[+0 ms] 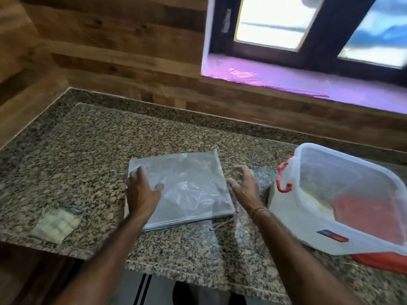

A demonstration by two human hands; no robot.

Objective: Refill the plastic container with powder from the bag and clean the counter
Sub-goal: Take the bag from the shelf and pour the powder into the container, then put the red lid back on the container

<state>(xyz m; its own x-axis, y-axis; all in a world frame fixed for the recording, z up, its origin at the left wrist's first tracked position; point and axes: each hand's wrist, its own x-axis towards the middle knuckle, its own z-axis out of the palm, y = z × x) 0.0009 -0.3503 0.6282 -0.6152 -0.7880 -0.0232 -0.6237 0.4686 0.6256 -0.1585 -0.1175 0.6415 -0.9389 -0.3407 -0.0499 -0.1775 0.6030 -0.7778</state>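
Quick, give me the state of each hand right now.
Left hand: open, fingers spread, resting flat on the folded bag.
Right hand: open, fingers loosely curled, holding nothing, beside the bag.

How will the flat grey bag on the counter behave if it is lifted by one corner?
The bag lies flat, folded and creased, so it probably droops and unfolds when lifted. It looks thin and empty, so likely light. Its glossy weave may slide on the polished counter.
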